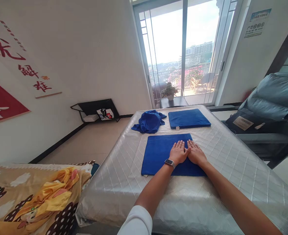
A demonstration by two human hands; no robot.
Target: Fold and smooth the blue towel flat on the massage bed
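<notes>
A blue towel, folded into a flat rectangle, lies on the silvery quilted table cover. My left hand, with a watch on its wrist, rests flat on the towel's right half. Beside it my right hand presses flat near the towel's right edge, thumbs close together. Neither hand grips anything. Behind them sits a neat stack of folded blue cloth with a small white tag at its front. To its left a crumpled blue towel lies in a loose heap.
A dark recliner chair stands along the right side. At lower left is a patterned bed cover with a yellow cloth on it. Beyond the table's far edge, a potted plant stands before the glass door.
</notes>
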